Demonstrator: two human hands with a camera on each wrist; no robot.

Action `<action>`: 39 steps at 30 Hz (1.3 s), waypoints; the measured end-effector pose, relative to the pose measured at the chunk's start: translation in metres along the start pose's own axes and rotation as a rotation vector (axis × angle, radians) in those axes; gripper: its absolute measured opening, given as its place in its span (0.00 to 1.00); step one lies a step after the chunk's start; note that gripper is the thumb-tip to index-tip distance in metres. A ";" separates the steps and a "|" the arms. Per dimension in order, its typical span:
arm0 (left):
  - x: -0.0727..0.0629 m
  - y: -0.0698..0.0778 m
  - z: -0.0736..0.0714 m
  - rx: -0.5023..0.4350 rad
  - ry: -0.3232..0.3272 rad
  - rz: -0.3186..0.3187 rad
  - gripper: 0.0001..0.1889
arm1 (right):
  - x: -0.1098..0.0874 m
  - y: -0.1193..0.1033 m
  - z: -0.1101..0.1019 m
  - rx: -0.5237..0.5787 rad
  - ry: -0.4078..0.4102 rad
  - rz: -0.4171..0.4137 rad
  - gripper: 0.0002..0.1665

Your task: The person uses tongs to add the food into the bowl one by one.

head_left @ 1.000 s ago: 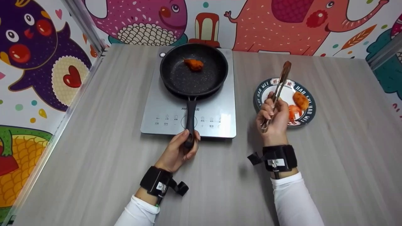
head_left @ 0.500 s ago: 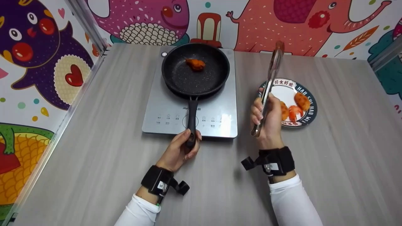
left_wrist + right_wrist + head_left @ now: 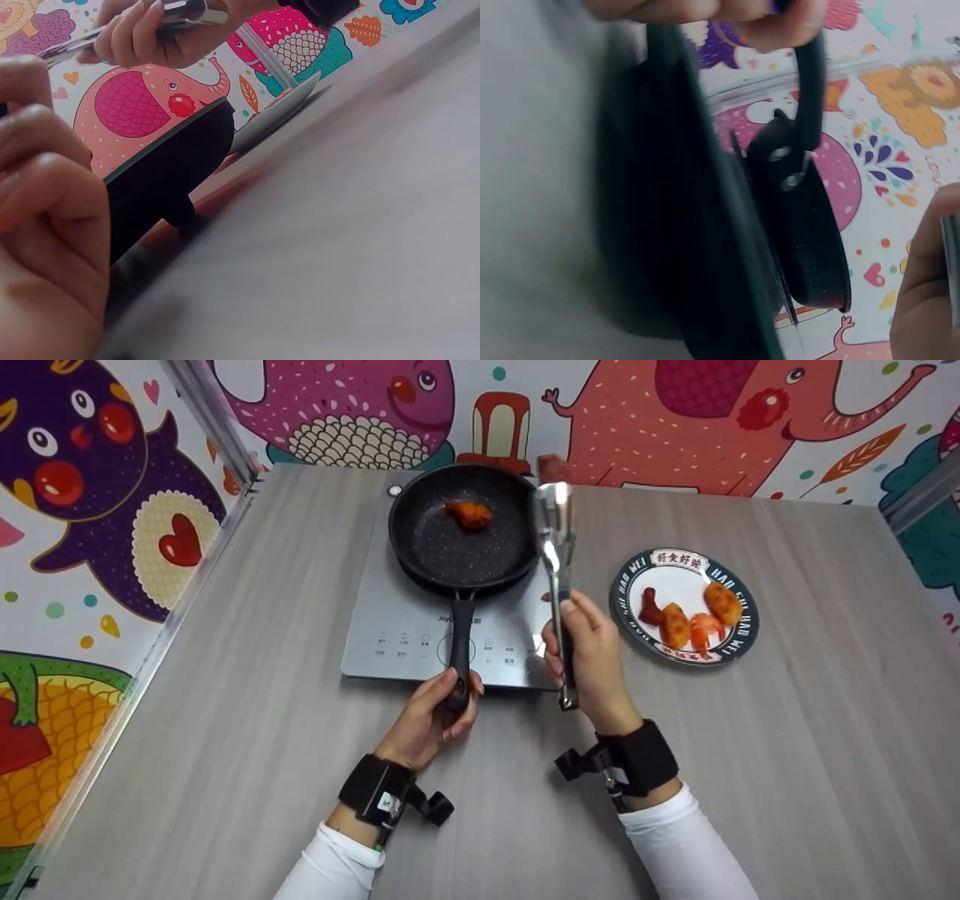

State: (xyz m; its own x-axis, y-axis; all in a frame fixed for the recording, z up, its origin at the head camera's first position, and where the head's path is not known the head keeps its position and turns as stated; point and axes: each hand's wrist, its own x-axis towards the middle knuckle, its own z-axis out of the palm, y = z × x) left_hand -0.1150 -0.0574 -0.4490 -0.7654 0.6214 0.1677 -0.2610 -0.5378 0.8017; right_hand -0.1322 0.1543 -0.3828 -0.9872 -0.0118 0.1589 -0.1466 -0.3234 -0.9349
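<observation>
In the head view my left hand [image 3: 427, 720] grips the end of the black handle of a frying pan [image 3: 442, 559]. An orange-red piece of food, shaped like a small drumstick [image 3: 469, 515], lies in the pan. My right hand [image 3: 589, 660] holds metal tongs [image 3: 556, 555], raised beside the pan's right side. At their tips is a blurred reddish-brown piece [image 3: 553, 469], its kind unclear. The left wrist view shows my left hand's curled fingers [image 3: 45, 180] close up, with my right hand [image 3: 150, 34] around the tongs above.
Under the pan is a silver induction cooker [image 3: 360, 660]. To the right stands a dark-rimmed plate [image 3: 626, 626] bearing a shrimp [image 3: 705, 631], two golden fried pieces [image 3: 675, 626] and a small brown drumstick-like piece [image 3: 650, 607]. A cartoon-printed wall [image 3: 637, 435] closes the back.
My right hand has swung the tongs left from over the plate toward the pan, with the reddish-brown piece at the tips. The plate's food is now uncovered. My left hand stays on the handle.
</observation>
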 end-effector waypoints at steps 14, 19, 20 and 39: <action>0.000 0.001 0.001 0.000 0.003 -0.011 0.18 | -0.008 -0.004 0.023 -0.410 -0.041 0.088 0.12; 0.000 0.001 0.001 0.004 -0.005 -0.003 0.18 | -0.008 -0.002 0.023 -0.445 -0.029 0.096 0.13; 0.001 0.001 0.001 0.005 -0.004 -0.004 0.18 | -0.008 -0.001 0.022 -0.448 -0.024 0.100 0.14; 0.000 -0.002 0.000 -0.001 0.012 -0.007 0.19 | -0.004 0.004 0.021 -0.500 -0.009 0.178 0.15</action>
State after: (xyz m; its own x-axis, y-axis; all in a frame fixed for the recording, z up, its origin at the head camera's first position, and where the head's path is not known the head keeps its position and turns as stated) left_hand -0.1145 -0.0565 -0.4504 -0.7709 0.6178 0.1551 -0.2666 -0.5341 0.8023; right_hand -0.1273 0.1335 -0.3810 -0.9993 -0.0344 -0.0153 0.0090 0.1753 -0.9845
